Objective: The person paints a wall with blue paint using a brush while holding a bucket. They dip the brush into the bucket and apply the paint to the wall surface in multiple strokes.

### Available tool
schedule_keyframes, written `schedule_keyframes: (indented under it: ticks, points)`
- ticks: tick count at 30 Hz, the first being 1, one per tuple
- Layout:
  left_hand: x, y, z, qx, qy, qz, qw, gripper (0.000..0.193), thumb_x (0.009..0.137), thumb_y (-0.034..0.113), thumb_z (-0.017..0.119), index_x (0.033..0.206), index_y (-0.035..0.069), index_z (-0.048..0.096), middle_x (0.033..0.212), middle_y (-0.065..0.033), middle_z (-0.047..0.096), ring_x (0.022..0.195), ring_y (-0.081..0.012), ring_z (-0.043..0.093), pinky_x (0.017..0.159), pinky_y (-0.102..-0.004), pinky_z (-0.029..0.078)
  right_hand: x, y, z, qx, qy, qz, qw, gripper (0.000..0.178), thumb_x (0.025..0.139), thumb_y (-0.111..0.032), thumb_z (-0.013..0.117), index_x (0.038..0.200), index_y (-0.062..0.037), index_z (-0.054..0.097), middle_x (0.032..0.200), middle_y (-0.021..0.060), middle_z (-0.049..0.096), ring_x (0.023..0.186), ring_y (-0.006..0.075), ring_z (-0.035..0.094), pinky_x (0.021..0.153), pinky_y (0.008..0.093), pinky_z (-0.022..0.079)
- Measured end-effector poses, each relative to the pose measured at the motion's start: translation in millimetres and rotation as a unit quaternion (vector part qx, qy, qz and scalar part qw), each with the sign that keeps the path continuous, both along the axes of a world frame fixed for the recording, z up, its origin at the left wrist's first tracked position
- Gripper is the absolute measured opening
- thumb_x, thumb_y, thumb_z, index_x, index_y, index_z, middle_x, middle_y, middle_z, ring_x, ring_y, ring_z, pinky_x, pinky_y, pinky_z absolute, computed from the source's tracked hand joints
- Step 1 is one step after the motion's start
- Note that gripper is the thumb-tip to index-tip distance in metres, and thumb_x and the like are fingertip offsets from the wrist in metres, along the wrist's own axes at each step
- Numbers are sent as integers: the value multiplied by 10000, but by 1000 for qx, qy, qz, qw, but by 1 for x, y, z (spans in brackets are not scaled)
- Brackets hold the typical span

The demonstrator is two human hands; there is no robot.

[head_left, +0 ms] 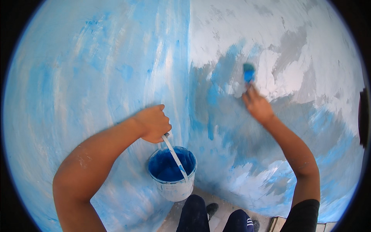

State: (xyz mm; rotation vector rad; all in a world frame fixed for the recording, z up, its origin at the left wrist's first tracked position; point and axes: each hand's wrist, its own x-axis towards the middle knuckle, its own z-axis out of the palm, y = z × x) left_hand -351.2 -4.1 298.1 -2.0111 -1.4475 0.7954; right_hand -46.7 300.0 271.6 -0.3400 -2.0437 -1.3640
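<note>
My left hand (153, 123) is closed around the white handle (174, 154) of a paint bucket (176, 189). The bucket hangs in front of my legs, its white outside smeared with blue and its inside coated deep blue, with blue paint in it. Up on the right wall, my right hand (259, 106) grips a paintbrush (249, 72) with bristles pointing up. The brush is slightly blurred and its lower part looks bright blue. Its bristles are at the wall (284, 73), over a patchy white, grey and blue area; whether they touch it I cannot tell.
On the left stands another wall (89, 77), streaked light blue and white, meeting the right one in a corner. Below are my knees, shoes and a pale floor (222, 205). A dark object (363, 118) sits at the far right edge. Wooden boards (276, 224) lie at the lower right.
</note>
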Motion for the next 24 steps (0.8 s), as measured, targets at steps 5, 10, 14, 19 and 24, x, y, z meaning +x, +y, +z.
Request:
schedule_keyframes:
  ticks: [5,10,14,19,24]
  points:
    - [-2,0,-1,-1,-10,15,1000,370,1002,411,593,924,106,788,691,-97,724,672,-246,690,919,-417,448,-8,-44,-50,-237,-147,72,958,122,927,-67,698,1042,-30,720,1229,249,712,1195,390,704,883,438,628]
    - [-8,2,1,11,-18,-16,1000,358,988,400,603,927,100,788,694,-109,721,674,-269,691,912,-421,449,-4,-53,80,-455,91,161,871,127,980,-76,668,1039,10,740,858,235,740,800,355,736,800,460,578]
    - [-5,2,-2,4,-17,-8,1000,353,982,395,605,927,97,786,697,-115,719,669,-280,686,904,-426,448,9,-47,125,-225,245,254,908,205,944,-1,657,1129,-12,745,1125,223,737,987,390,723,865,443,592]
    - [0,-1,2,0,2,2,1000,349,989,395,602,943,101,784,709,-113,723,679,-281,685,917,-431,444,10,-9,51,-27,44,11,999,292,889,20,635,1169,-31,698,1333,247,647,1291,389,645,855,412,654]
    - [-5,5,-2,-2,2,1,1000,353,986,392,594,941,97,783,691,-114,715,655,-283,673,907,-443,445,3,-53,-13,-299,-126,22,946,157,891,-92,682,1021,-23,737,1199,237,708,1126,382,713,823,447,634]
